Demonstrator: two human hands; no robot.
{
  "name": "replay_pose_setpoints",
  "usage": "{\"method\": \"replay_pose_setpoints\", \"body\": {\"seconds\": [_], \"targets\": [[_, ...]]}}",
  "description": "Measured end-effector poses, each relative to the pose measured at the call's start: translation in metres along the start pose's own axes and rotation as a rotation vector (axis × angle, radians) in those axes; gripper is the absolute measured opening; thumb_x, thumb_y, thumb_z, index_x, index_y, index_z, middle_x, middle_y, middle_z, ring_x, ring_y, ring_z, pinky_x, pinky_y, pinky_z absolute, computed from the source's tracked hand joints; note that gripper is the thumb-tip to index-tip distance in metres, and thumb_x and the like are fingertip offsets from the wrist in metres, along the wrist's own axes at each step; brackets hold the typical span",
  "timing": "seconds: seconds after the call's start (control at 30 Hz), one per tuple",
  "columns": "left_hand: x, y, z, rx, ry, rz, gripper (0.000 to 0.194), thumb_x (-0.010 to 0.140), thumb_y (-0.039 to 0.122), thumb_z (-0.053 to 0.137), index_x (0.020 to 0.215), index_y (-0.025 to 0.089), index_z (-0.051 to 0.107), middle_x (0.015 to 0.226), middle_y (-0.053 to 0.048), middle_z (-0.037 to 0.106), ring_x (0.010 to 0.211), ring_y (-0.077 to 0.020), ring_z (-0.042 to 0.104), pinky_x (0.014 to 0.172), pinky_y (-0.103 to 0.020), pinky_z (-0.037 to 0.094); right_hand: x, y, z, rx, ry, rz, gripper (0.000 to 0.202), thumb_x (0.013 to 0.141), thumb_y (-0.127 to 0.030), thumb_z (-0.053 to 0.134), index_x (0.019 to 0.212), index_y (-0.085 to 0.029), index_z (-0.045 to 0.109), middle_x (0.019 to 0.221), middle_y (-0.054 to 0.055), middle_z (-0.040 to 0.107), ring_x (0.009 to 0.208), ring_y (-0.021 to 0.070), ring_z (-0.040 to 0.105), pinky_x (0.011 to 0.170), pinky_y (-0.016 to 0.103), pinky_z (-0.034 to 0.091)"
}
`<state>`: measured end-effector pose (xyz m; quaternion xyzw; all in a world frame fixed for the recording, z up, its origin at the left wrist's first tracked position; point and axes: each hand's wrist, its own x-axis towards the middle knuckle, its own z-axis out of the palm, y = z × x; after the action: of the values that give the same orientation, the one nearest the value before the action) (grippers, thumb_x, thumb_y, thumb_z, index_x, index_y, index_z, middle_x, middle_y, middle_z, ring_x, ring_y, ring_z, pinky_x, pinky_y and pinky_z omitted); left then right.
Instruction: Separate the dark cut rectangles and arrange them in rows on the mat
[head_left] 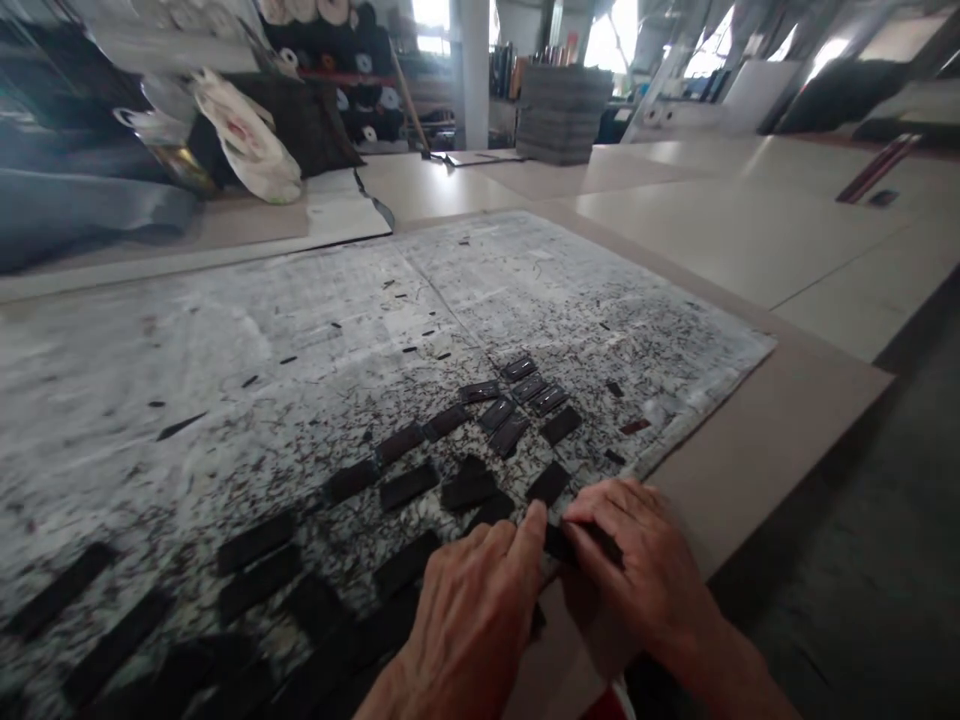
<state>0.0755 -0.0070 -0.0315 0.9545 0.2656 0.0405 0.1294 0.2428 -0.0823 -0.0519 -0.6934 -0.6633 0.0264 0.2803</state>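
Note:
Near the front edge of the sheet, a small dark rectangular piece (557,543) sits between my two hands. My right hand (641,565) pinches its right end, with the fingers curled in. From the left, my left hand (476,590) grips the other end, one digit pointing up beside it; its remaining fingers are hidden under the hand. Just beyond lies another dark piece (549,483). Farther off, several pieces with a pale slot in the middle, such as one piece (550,400), form a loose cluster.
A worn whitish sheet (315,330), littered with dark scraps, covers the near table. Many dark strips (259,540) lie at the left front. A stack of grey sheets (564,112) and a white bundle (251,140) stand behind. The brown board's edge (810,400) runs along the right.

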Motion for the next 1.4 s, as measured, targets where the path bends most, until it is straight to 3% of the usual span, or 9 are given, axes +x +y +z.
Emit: {"method": "replay_pose_setpoints", "body": {"seconds": [0.2,0.37,0.6,0.8,0.9,1.0,1.13,1.2,1.4], "targets": [[-0.003,0.003,0.003,-0.055,0.029,-0.067,0.043,0.089,0.015,0.041,0.131,0.022,0.036,0.096,-0.002,0.066,0.085,-0.0180,0.063,0.071,-0.032,0.050,-0.005,0.006,0.001,-0.046,-0.002,-0.051,0.014,0.091,-0.030,0.048,0.085,-0.021,0.056,0.085,0.004,0.061,0.081,0.0210,0.056,0.074,0.037,0.041],[-0.007,0.005,0.005,-0.077,0.077,-0.111,0.038,0.089,0.019,0.045,0.126,0.027,0.039,0.093,0.003,0.066,0.085,-0.0185,0.062,0.073,-0.033,0.048,-0.013,0.006,0.005,-0.090,0.077,-0.102,0.020,0.089,-0.039,0.049,0.087,-0.022,0.059,0.090,0.006,0.061,0.085,0.0223,0.058,0.075,0.036,0.044],[-0.011,0.008,0.003,-0.106,0.106,-0.080,0.036,0.089,0.022,0.045,0.124,0.026,0.039,0.093,0.002,0.064,0.084,-0.0186,0.060,0.072,-0.032,0.046,-0.013,0.010,0.009,-0.070,0.094,-0.070,0.029,0.089,-0.045,0.045,0.076,-0.022,0.058,0.085,0.006,0.063,0.081,0.0239,0.061,0.072,0.038,0.049],[-0.014,0.013,-0.009,-0.181,0.091,-0.035,0.030,0.089,0.019,0.042,0.118,0.025,0.043,0.087,0.001,0.065,0.079,-0.0195,0.061,0.067,-0.030,0.044,-0.025,0.008,-0.010,-0.046,0.181,0.074,0.035,0.084,-0.055,0.047,0.078,-0.025,0.063,0.090,0.005,0.070,0.078,0.0256,0.067,0.059,0.034,0.056],[-0.012,0.012,-0.019,-0.247,0.062,-0.018,0.031,0.089,0.022,0.041,0.120,0.026,0.043,0.085,0.000,0.066,0.077,-0.0174,0.062,0.066,-0.027,0.043,-0.022,0.004,-0.019,0.021,0.123,0.134,0.030,0.082,-0.054,0.050,0.080,-0.027,0.064,0.071,0.001,0.071,0.061,0.0230,0.068,0.047,0.028,0.055],[-0.011,0.006,-0.027,-0.329,0.031,-0.001,0.031,0.089,0.026,0.043,0.119,0.027,0.047,0.085,0.000,0.067,0.075,-0.0157,0.062,0.065,-0.024,0.042,-0.012,0.001,-0.020,0.124,-0.018,0.069,0.026,0.083,-0.049,0.052,0.080,-0.027,0.064,0.068,-0.001,0.071,0.054,0.0202,0.068,0.043,0.022,0.053],[-0.014,-0.007,-0.034,-0.428,0.013,-0.029,0.020,0.088,0.028,0.043,0.087,0.023,0.062,0.071,0.002,0.065,0.063,-0.0128,0.059,0.056,-0.021,0.039,0.004,-0.006,-0.015,0.203,-0.063,-0.031,0.022,0.083,-0.045,0.055,0.081,-0.025,0.064,0.070,-0.001,0.071,0.059,0.0195,0.068,0.049,0.022,0.054],[-0.020,-0.014,-0.037,-0.479,0.027,-0.060,0.022,0.088,0.027,0.044,0.076,0.021,0.062,0.066,0.004,0.062,0.060,-0.0107,0.057,0.054,-0.020,0.037,0.013,-0.015,-0.013,0.242,-0.062,-0.053,0.022,0.083,-0.044,0.056,0.081,-0.024,0.064,0.070,0.000,0.070,0.059,0.0194,0.068,0.051,0.022,0.054],[-0.046,-0.031,-0.050,-0.589,0.129,-0.232,0.023,0.089,0.026,0.043,0.077,0.020,0.061,0.068,0.007,0.059,0.067,-0.0086,0.056,0.059,-0.017,0.037,0.044,-0.058,-0.005,0.425,-0.205,-0.100,0.011,0.084,-0.030,0.055,0.080,-0.023,0.062,0.069,-0.002,0.065,0.062,0.0155,0.063,0.056,0.021,0.051]]}}
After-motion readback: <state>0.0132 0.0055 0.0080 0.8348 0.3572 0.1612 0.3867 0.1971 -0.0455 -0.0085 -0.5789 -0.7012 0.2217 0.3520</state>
